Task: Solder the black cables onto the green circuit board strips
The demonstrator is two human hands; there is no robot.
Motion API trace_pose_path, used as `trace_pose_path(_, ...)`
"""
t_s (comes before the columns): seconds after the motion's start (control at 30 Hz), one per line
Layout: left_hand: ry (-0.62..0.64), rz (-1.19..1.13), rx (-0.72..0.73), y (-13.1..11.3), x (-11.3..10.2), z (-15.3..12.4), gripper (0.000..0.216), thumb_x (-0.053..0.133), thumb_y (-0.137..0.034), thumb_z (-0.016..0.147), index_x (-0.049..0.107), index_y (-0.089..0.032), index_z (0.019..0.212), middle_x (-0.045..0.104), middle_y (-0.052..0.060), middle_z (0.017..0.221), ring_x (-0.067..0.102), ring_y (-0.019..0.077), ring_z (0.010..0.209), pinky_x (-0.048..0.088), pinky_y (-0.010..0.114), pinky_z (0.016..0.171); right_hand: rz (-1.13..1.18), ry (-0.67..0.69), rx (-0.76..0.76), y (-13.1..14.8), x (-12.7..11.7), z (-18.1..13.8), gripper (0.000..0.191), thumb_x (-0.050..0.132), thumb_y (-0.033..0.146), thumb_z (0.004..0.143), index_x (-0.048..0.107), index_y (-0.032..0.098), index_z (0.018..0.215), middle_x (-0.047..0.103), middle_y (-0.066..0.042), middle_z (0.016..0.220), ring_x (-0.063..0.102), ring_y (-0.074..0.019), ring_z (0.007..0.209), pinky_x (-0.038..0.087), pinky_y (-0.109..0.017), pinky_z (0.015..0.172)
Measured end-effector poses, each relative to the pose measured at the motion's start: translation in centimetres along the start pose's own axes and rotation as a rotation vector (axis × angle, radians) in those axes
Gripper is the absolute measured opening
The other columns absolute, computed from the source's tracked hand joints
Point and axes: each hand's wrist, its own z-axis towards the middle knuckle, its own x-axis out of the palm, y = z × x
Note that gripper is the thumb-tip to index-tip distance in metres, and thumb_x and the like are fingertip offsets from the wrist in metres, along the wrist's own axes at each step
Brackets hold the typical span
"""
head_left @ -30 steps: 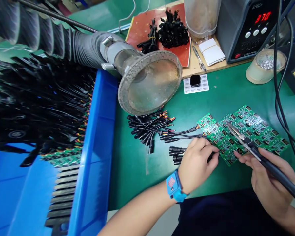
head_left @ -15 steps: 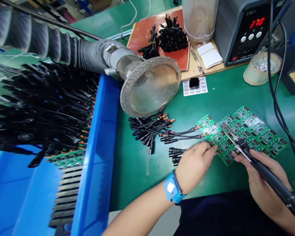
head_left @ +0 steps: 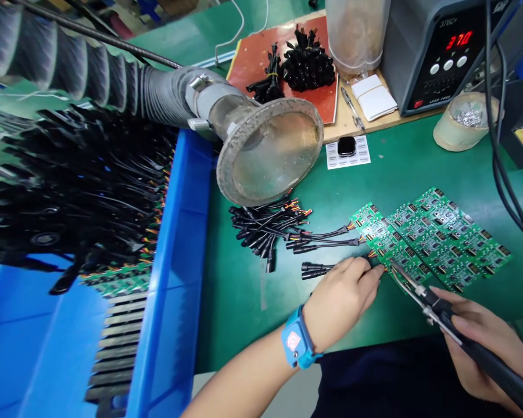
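Fingers [head_left: 372, 283] of the left hand [head_left: 337, 305], low centre of the frame, are pressed together, thumb against forefinger, pinching a lead mostly hidden by the hand; its coloured wires [head_left: 386, 269] show at the fingertips, at the near end of the left strip of circuit boards [head_left: 387, 242]. At lower right, the right hand [head_left: 499, 334] has its fingers closed around a soldering iron [head_left: 427, 297], whose tip points to the upper left, just beside the left fingertips.

From the left edge, a blue bin [head_left: 174, 249] holds a thick heap of black cables [head_left: 78, 180] with green boards at their ends. Above it, a grey hose [head_left: 165, 96] runs from the upper left to a round hood [head_left: 270, 154]. Below the hood, on the green worktop [head_left: 244, 325], lies a pile of short leads [head_left: 265, 229]. Right of that, two leads [head_left: 326, 239] reach the left strip's edge, and black connectors [head_left: 317, 270] stick out left of the hand. Right of the strip, further green boards [head_left: 451, 241] lie side by side. At upper right stands a soldering station [head_left: 440, 64], its red display reading 370.
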Motion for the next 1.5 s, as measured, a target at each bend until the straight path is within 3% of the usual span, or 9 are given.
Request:
trace_pose_path(0.23,-0.004,-0.077,-0.044,0.2,0.2,-0.1,0.026,0.042,-0.023,0.091,0.057,-0.014,0.110,0.056,0.006,0.084,0.058,0.0167,0.074,0.055,0.032,0.066,-0.130,0.078,-0.044,0.9,-0.2,1.7,0.023,0.050,0.005,0.073,0.055,0.019,0.090,0.067,-0.002,0.075,0.067,-0.0188,0.083,0.058,-0.025,0.072)
trace_pose_path(0.43,-0.001,-0.115,-0.070,0.1,0.2,0.0,0.024,0.045,-0.024,0.090,0.058,-0.014,0.107,0.056,0.006,0.083,0.059,0.0167,0.072,0.054,0.031,0.065,-0.197,0.061,-0.025,1.5,0.2,1.8,0.025,0.048,0.004,0.076,0.052,0.019,0.096,0.058,0.003,0.054,0.067,-0.0167,0.072,0.058,-0.028,0.071)
trace_pose_path(0.87,-0.038,-0.139,-0.134,-0.6,0.5,0.3,0.019,0.050,-0.022,0.086,0.064,-0.015,0.096,0.056,0.004,0.075,0.057,0.0151,0.062,0.053,0.029,0.059,-0.241,0.057,-0.068,2.2,-0.1,2.6,0.024,0.047,0.002,0.076,0.053,0.016,0.094,0.058,0.003,0.053,0.061,-0.0138,0.052,0.057,-0.027,0.062)
trace_pose_path(1.3,-0.092,-0.142,-0.176,-1.1,0.5,0.5,0.017,0.053,-0.019,0.081,0.067,-0.015,0.091,0.057,0.004,0.072,0.055,0.0144,0.056,0.051,0.028,0.054,-0.264,0.044,-0.059,2.4,-0.2,2.7,0.020,0.048,0.002,0.075,0.056,0.014,0.090,0.060,0.001,0.056,0.063,-0.0149,0.061,0.056,-0.026,0.060)
trace_pose_path(1.43,-0.104,-0.140,-0.185,-1.1,0.7,0.5,0.019,0.054,-0.019,0.081,0.067,-0.014,0.093,0.057,0.004,0.073,0.055,0.0142,0.056,0.051,0.028,0.054,-0.200,0.024,0.017,1.3,-0.9,0.8,0.020,0.052,0.005,0.076,0.058,0.020,0.088,0.065,0.000,0.070,0.065,-0.0152,0.072,0.056,-0.023,0.059)
trace_pose_path(1.5,-0.109,-0.138,-0.184,-1.1,0.8,0.4,0.019,0.054,-0.019,0.080,0.067,-0.014,0.093,0.057,0.004,0.073,0.055,0.0140,0.056,0.051,0.027,0.055,-0.154,-0.063,0.070,0.8,-1.2,-0.5,0.024,0.056,0.007,0.075,0.060,0.020,0.094,0.066,-0.001,0.078,0.065,-0.0159,0.075,0.055,-0.024,0.060)
